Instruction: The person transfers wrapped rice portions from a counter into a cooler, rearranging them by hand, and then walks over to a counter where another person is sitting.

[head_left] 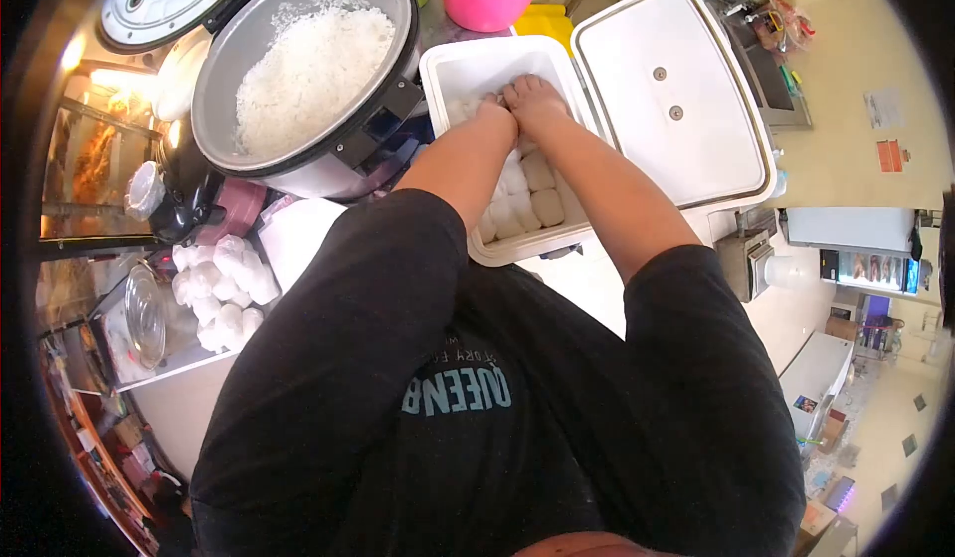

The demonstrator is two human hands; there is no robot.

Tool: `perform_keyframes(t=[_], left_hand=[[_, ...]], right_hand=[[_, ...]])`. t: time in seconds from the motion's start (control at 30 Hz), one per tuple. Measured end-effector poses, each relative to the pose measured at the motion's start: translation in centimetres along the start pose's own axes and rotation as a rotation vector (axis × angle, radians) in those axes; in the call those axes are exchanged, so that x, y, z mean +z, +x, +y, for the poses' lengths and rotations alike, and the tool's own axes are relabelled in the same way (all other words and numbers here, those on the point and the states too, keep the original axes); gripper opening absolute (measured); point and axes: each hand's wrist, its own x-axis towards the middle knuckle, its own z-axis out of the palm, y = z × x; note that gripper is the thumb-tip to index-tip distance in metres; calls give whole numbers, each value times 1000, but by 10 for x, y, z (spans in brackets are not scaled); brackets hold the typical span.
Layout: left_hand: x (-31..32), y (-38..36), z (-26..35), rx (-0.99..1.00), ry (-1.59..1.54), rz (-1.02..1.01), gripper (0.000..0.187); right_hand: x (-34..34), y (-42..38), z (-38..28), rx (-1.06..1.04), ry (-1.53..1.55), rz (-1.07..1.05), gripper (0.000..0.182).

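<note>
Inside a white rectangular plastic cooler box, the left hand and right hand sit close together — right fingers bent, left mostly hidden, whether gripping I cannot tell; rounded white bundles lie on their near side, loose white rice further left

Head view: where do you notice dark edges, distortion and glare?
In the head view, black corners frame a rounded, fisheye-like image; surroundings look tilted and bent toward the sides; a bright light glares at far left; the white patch below the box looks washed out.
</note>
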Motion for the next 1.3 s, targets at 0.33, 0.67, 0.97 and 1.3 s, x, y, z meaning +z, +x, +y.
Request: perform_keyframes(t=[0.33, 0.67, 0.97, 1.3], left_hand=[[-30, -57, -12, 132, -37, -3, 54], [-22, -57, -10, 97, -66, 101, 57], [-16, -43, -13, 117, 63, 62, 58], [2, -32, -17, 96, -61, 249, 45]], right_hand=[[4, 17, 0, -6, -9, -147, 74], [-2, -43, -32, 38, -132, -247, 68], [-2, -15, -35, 10, -182, -441, 69], [5, -4, -20, -150, -58, -526, 89]])
